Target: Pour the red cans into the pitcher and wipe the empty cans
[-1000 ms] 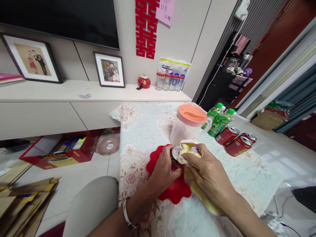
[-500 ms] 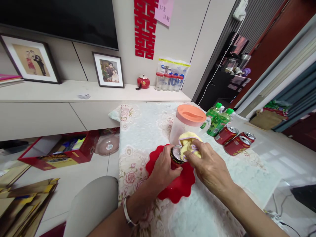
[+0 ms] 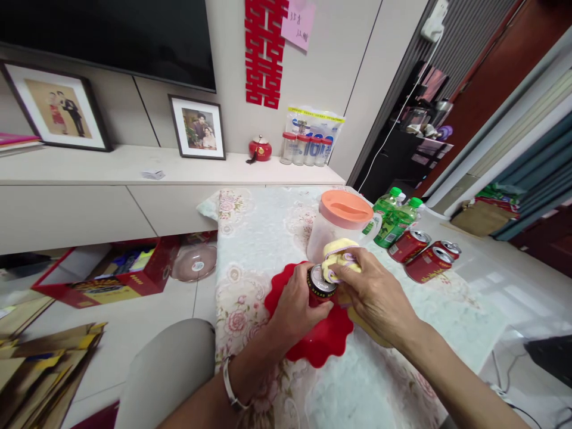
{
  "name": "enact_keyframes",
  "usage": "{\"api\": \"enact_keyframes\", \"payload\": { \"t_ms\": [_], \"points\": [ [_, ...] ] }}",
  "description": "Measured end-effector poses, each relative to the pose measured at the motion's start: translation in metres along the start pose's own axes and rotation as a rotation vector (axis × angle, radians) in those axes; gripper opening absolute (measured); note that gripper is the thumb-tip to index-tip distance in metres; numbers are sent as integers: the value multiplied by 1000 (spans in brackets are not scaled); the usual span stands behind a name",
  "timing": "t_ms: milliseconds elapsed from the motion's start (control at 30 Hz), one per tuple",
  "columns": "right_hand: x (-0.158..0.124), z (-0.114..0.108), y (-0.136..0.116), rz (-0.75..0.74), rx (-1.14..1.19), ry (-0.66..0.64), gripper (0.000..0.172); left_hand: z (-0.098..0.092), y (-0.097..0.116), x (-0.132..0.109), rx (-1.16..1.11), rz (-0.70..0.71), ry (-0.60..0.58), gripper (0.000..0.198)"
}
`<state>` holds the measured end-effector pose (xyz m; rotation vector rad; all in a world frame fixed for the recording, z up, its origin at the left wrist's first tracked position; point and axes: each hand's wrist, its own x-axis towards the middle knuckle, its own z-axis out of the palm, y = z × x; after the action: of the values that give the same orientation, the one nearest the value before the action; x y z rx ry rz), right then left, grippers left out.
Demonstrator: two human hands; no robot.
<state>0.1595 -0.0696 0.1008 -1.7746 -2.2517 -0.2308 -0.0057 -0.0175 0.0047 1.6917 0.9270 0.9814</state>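
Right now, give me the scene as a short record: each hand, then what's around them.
left hand: gripping a red can
right hand: holding a yellow cloth at the can's rim
beneath: red wavy-edged plate or mat
beyond: pitcher, orange lid on
to the right: three red cans, green-capped bottles
surface: floral tablecloth

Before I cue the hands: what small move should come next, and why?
Probably draw the yellow cloth leftward across the can top: the right hand holds it at the right edge, metal shows bare beside it, and the left hand grips the red can.
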Motion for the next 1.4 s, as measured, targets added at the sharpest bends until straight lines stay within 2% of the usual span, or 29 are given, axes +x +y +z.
{"api": "enact_keyframes", "payload": {
  "t_ms": [167, 333, 467, 567, 633, 700, 833, 967, 1100, 1200, 1300, 1400],
  "points": [
    [-8, 0, -7, 39, 13, -42, 32, 1, 0, 0, 29, 34, 7, 57],
    [-18, 0, -15, 77, 48, -7, 33, 2, -2, 0, 54, 66, -17, 57],
    [-19, -3, -8, 109, 235, -33, 33, 2, -4, 0, 39, 78, -11, 56],
    [-20, -8, 0, 121, 324, 68, 29, 1, -4, 0, 31, 60, 2, 55],
    [-21, -10, 0, 100, 269, 170, 29, 1, -3, 0, 32, 51, 2, 56],
    [-22, -9, -7, 43, 194, 215, 33, 1, -2, 0, 41, 48, -2, 57],
    [-22, 0, -22, -77, 39, 190, 39, 0, -1, 0, 43, 38, -13, 55],
    [-20, 7, -17, -139, -113, 170, 34, -1, 1, -1, 37, 21, -25, 53],
    [-16, 5, 0, -147, -223, 129, 28, 0, 3, 0, 49, 18, -16, 54],
    [-10, 3, 6, -111, -237, 167, 25, 0, 3, 1, 44, 19, -17, 54],
    [-4, 3, 4, -40, -162, 208, 30, 0, 1, 1, 33, 26, -8, 55],
    [-4, 6, -1, -17, -97, 143, 37, 0, -1, 1, 21, 26, 2, 56]
  ]
}}
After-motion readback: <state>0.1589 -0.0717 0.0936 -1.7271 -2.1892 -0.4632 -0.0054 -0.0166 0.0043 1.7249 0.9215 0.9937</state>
